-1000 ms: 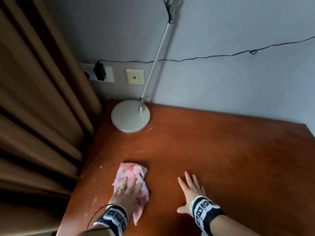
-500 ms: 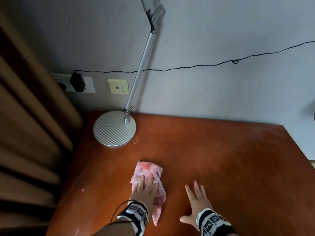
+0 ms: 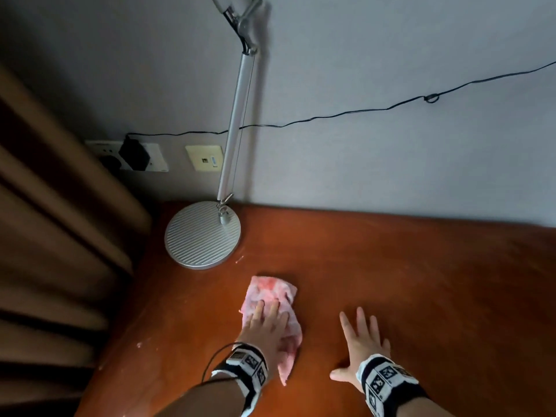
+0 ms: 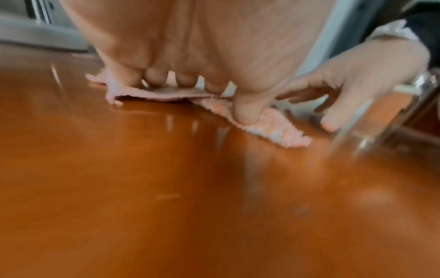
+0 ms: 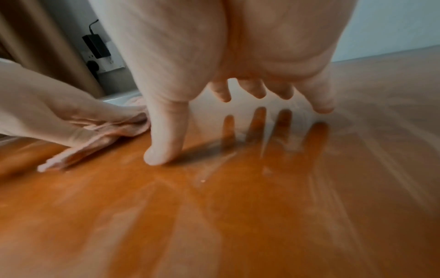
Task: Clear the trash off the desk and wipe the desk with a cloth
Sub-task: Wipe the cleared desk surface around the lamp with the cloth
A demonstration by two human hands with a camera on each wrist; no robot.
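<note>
on the desk, head view: a left hand point(image 3: 266, 328) lies flat on a pink cloth point(image 3: 272, 296), fingers straight and pressing it to the desk point(image 3: 391, 281)
cloth spot: near the desk's left front part, in front of the lamp base point(image 3: 202, 235) and apart from it
right hand point(image 3: 362, 346): flat on the bare wood just beside the cloth, fingers spread apart, holding nothing
lamp: round ribbed base at the back left corner, its arm leaning up along the wall point(image 3: 391, 55)
wall: a socket point(image 3: 141, 156) with a black plug, a cream plate point(image 3: 205, 158), a thin black cord point(image 3: 331, 115) strung across
curtain point(image 3: 54, 236): brown folds along the left
left wrist view: the left hand point(image 4: 202, 47) seen from behind, fingertips point(image 4: 156, 77) and thumb down on the cloth point(image 4: 273, 129), which lies flat and folded on the desk point(image 4: 190, 188); the right hand point(image 4: 352, 79) beside it, fingers apart; picture blurred
right wrist view: the right hand point(image 5: 226, 47) with its thumb tip on the desk point(image 5: 214, 216), fingers straight and spread; whether they touch the wood i cannot tell; the left hand point(image 5: 59, 105) on the cloth point(image 5: 95, 139) at the left; socket point(image 5: 104, 60) and curtain point(image 5: 35, 37) behind
</note>
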